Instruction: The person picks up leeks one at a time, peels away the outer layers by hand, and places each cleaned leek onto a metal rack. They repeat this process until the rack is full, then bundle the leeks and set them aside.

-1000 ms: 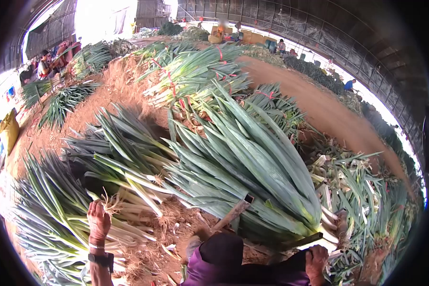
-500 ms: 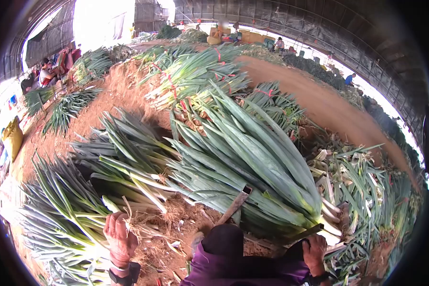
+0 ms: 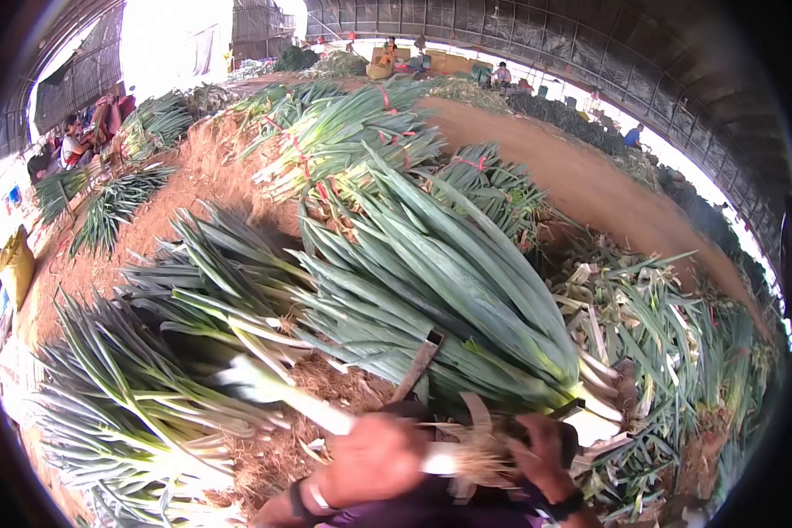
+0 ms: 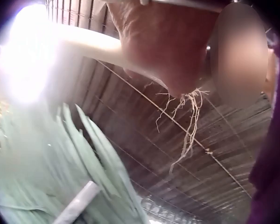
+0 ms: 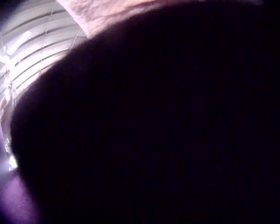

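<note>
My left hand [image 3: 374, 462], blurred, grips a long green onion [image 3: 317, 407] by its white stalk, held crosswise over my lap. Its root end, with a tuft of stringy roots [image 3: 488, 458], points at my right hand. From below, the left wrist view shows the same hand [image 4: 168, 42] round the stalk, with thin roots [image 4: 192, 116] hanging down. Close beside the root tuft, my right hand [image 3: 544, 453] has its thumb and fingers apart. The right wrist view is mostly dark, with only a strip of skin at its top.
A big pile of green onions [image 3: 449, 273] lies ahead against a bar [image 3: 418, 365]. More loose onions [image 3: 123, 387] cover the ground at left. Trimmed leaves [image 3: 651, 334] heap up at right. Red-tied bundles [image 3: 343, 132] lie farther back, and people sit in the distance.
My left hand has moved from the left pile rightward to my lap, bringing a green onion with it. My right hand has come off my knee area slightly toward the roots.
</note>
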Tool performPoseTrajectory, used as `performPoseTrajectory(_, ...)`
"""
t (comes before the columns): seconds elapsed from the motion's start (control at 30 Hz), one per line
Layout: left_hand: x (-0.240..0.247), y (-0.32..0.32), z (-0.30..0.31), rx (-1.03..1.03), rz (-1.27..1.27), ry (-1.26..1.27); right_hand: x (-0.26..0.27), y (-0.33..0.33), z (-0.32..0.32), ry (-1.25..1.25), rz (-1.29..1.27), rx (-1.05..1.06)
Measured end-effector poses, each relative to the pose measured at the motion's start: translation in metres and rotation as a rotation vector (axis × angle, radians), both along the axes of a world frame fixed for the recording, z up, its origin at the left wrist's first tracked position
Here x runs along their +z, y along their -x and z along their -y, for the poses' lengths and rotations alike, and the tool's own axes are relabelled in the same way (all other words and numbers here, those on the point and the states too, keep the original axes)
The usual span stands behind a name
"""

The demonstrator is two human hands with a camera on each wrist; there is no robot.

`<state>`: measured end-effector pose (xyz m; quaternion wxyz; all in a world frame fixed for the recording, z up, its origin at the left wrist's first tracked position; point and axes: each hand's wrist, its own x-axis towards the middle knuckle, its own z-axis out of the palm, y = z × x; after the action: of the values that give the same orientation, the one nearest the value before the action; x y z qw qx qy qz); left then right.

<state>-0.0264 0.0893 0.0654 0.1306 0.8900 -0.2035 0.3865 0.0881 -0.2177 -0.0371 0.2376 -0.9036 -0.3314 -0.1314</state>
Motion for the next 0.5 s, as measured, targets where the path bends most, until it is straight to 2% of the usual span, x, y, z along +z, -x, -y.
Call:
performPoseTrajectory(0.03, 0.016, -0.013, 0.025, -0.041, 0.096, -0.082, -0.007, 0.001, -0.016, -0.126, -0.090, 0.139)
performPoseTrajectory(0.07, 0.024, -0.026, 0.049, -0.107, 0.069, -0.113, -0.032, 0.001, -0.034, -0.255, -0.287, 0.241)
performPoseTrajectory(0.1, 0.013, -0.046, 0.076, -0.254, 0.032, 0.094, -0.057, 0.000, -0.051, -0.386, -0.487, 0.323)
performPoseTrajectory(0.13, 0.002, -0.054, 0.099, -0.301, -0.095, 0.119, -0.069, 0.005, -0.070, -0.517, -0.715, 0.363)
performPoseTrajectory(0.2, -0.010, -0.060, 0.131, -0.235, -0.266, 0.136, -0.067, 0.011, -0.093, -0.750, -1.049, 0.372)
performPoseTrajectory(0.23, -0.009, -0.062, 0.137, -0.262, -0.195, 0.203, -0.057, 0.013, -0.097, -0.865, -1.142, 0.375)
performPoseTrajectory(0.3, -0.009, -0.062, 0.149, -0.319, -0.074, 0.344, -0.034, 0.013, -0.091, -1.094, -1.219, 0.404)
performPoseTrajectory(0.33, -0.008, -0.053, 0.150, -0.254, -0.094, 0.270, -0.020, 0.012, -0.082, -1.207, -1.227, 0.423)
performPoseTrajectory(0.4, -0.022, -0.051, 0.147, -0.352, -0.021, 0.133, 0.007, 0.007, -0.056, -1.399, -1.180, 0.469)
performPoseTrajectory(0.47, -0.041, -0.034, 0.138, -0.347, -0.106, -0.001, 0.028, 0.000, -0.029, -1.570, -1.130, 0.516)
performPoseTrajectory(0.5, -0.052, -0.026, 0.131, -0.222, -0.133, -0.054, 0.035, -0.003, -0.016, -1.655, -1.108, 0.531)
